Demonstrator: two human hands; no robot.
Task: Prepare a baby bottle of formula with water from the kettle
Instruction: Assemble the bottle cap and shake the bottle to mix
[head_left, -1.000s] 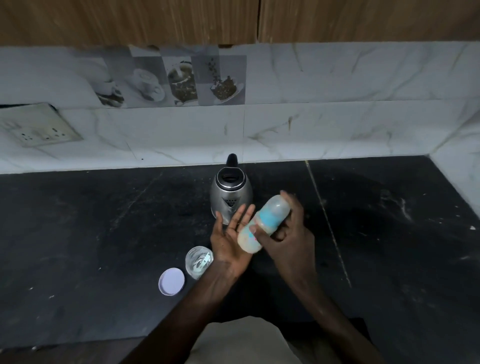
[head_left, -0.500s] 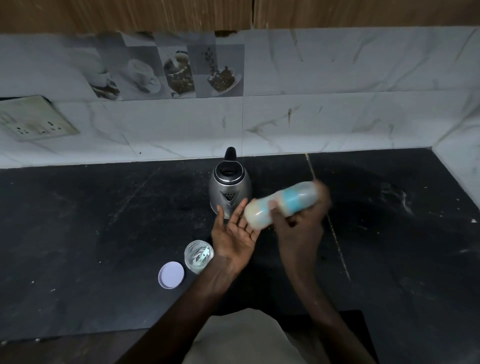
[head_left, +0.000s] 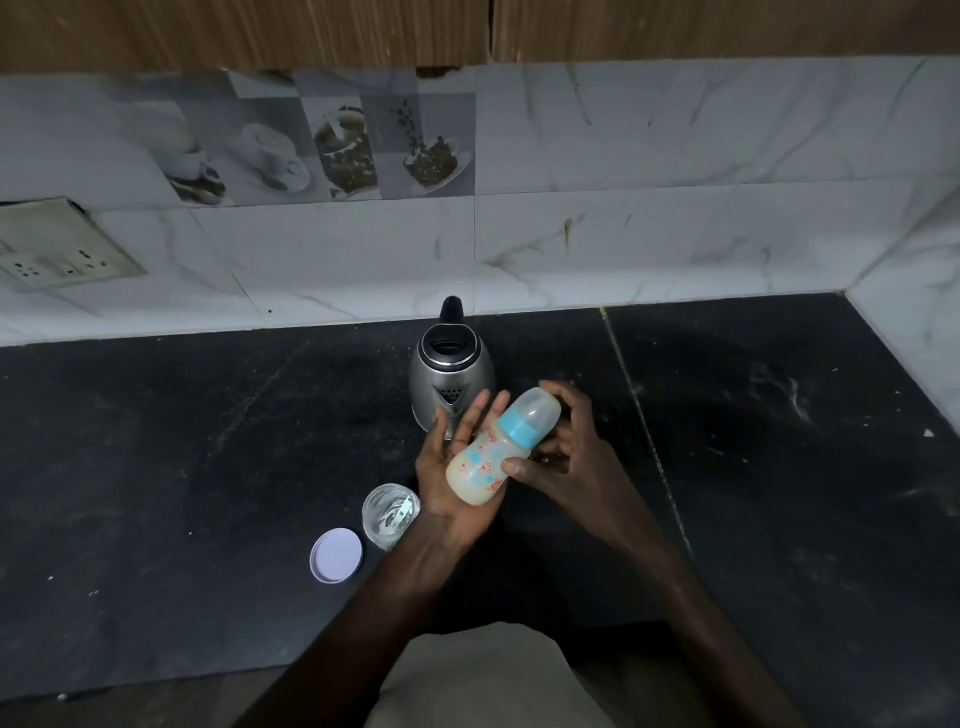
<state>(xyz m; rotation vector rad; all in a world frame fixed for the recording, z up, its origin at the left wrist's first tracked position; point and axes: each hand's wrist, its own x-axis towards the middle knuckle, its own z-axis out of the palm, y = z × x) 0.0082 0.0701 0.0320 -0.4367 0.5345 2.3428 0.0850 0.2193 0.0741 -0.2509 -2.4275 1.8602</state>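
Above the dark table (head_left: 182, 441), close in front of you, you hold the bottle (head_left: 498, 452) between both hands. Your right hand (head_left: 571, 467) grips it, the thumb pressed on the near side just below the blue collar and the fingers curled round the far side by the clear cap. Your left hand (head_left: 434, 483) lies palm up with its fingers straight and loosely spread, holding nothing; the base of the bottle rests against that palm. The bottle is tilted, base low and toward you, cap pointing up and away to the right. Its lower part looks milky and pale, with small blue and orange prints on the side. Behind your hands the steel kettle (head_left: 451, 379) stands upright on the table, its black handle toward the wall (head_left: 675, 234). The tips of your left fingers overlap the kettle's front in the view, and you cannot tell from here whether they touch it. To the left of your left wrist a small clear jar (head_left: 390, 514) stands on the table, with something pale inside that is too small to make out. A round white lid (head_left: 336, 556) lies flat just beside the jar, nearer to you and to its left, not touching it. On the marbled wall at far left sits a socket (head_left: 57, 244), and wooden cupboards (head_left: 260, 31) run along the top.
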